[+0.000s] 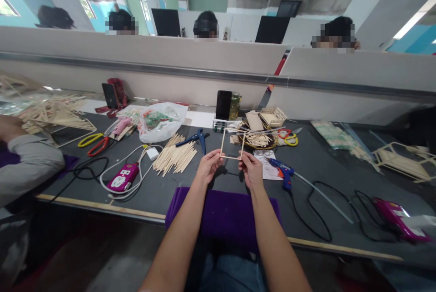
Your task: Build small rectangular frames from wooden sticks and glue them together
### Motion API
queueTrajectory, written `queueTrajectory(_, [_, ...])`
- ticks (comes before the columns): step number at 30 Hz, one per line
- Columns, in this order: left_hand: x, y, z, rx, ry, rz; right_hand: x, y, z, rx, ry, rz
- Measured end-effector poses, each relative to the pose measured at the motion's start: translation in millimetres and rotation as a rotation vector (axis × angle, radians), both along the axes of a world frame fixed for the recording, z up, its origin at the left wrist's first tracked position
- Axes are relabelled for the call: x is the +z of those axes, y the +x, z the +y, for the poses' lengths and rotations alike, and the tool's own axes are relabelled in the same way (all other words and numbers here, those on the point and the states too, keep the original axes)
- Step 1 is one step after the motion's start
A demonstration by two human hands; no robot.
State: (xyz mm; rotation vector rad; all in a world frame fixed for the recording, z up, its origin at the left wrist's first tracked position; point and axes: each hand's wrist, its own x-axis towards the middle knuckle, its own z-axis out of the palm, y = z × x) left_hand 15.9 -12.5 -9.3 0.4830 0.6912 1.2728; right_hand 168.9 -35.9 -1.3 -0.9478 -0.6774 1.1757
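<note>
Between my hands is a U-shaped frame of thin wooden sticks, its two uprights pointing away from me. My left hand pinches its left corner, fingers closed. At the right corner, my right hand grips the same frame. Below my wrists a folded purple cloth lies at the table's edge. A loose pile of wooden sticks is left of my left hand, with a dark blue hand cutter at its far end. Right of my right hand lie a blue glue gun and a printed paper sheet.
A basket of wooden pieces, yellow-red scissors, a phone and a jar stand beyond. Magenta power strips trail cables on both sides. A plastic bag and a neighbour's sleeve are leftward. A partition borders the table.
</note>
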Motion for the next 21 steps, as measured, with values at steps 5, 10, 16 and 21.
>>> queueTrajectory(5, [-1.9, -0.5, 0.5, -0.023, 0.011, 0.001, 0.8, -0.1, -0.1, 0.007, -0.008, 0.019])
queueTrajectory(10, [-0.5, -1.0, -0.5, -0.060, 0.007, -0.033, -0.3, 0.2, 1.0, 0.021, -0.025, 0.027])
queueTrajectory(16, [2.4, -2.5, -4.2, -0.143, 0.008, -0.062, 0.0, 0.7, 1.6, 0.062, -0.062, 0.070])
queueTrajectory(21, [2.2, -3.1, -4.7, -0.153, -0.003, -0.070, 0.0, 0.8, 1.8, 0.095, -0.060, 0.079])
